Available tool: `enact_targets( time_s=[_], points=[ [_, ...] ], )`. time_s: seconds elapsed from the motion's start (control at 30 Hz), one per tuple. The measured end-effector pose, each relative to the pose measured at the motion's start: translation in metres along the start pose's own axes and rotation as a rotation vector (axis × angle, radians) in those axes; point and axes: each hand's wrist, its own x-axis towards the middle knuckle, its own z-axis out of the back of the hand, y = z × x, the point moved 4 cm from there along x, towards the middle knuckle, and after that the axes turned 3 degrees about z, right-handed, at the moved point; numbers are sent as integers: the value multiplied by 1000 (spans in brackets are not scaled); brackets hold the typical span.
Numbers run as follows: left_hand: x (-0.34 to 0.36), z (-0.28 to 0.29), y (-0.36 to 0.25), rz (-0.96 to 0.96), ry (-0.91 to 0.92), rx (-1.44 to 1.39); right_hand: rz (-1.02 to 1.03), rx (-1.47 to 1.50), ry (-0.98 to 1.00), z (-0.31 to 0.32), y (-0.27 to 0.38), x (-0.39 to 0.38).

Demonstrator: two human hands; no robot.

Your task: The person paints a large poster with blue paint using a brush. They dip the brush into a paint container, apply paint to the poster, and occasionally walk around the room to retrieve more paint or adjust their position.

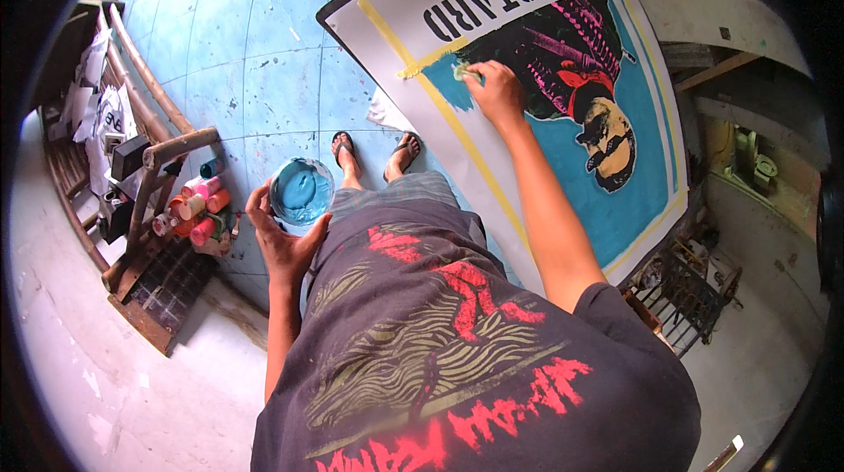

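My left hand (283, 239) is wrapped round the near side of a round tub of blue paint (301, 193), its open top facing up. In the closed fingers of my right hand (498, 92) is a small pale yellow-green sponge (462, 74). It touches a large painted poster (374, 46), next to a fresh-looking blue patch (453, 101) by a strip of yellow masking tape (470, 148). Painted on the poster is a figure (563, 50) in black, pink and red with a tan face, partly surrounded by blue. My right forearm crosses the poster and hides part of it.
At the left, a wooden rack (154, 116) holds papers and dark boxes. Several paint bottles (200, 199) in pink, orange and red cluster beside it. Blue tiles (264, 76) cover the floor, where my sandalled feet stand. A dark metal rack (690, 301) sits beyond the poster's lower right.
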Motion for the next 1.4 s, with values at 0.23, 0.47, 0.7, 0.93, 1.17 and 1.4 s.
enact_targets(
  time_s=[0.23, 0.47, 0.7, 0.93, 1.17, 1.4],
  points=[
    [0, 2, 1, -2, -28, -21, 27, -124, 112, -27, -7, 13],
    [-1, 3, 0, 21, -23, 23, -72, -121, 264, 5, -22, -52],
    [5, -4, 4, 1, -12, 17, -168, 158, 16, 14, -10, -56],
    [13, -8, -2, -35, 4, -3, -339, 404, -8, 2, -3, -63],
    [12, -9, -5, -34, 11, -3, -330, 509, -61, -9, -13, -54],
    [6, -8, -3, -38, -6, 27, -183, 347, -79, -17, -12, -7]
  ],
)
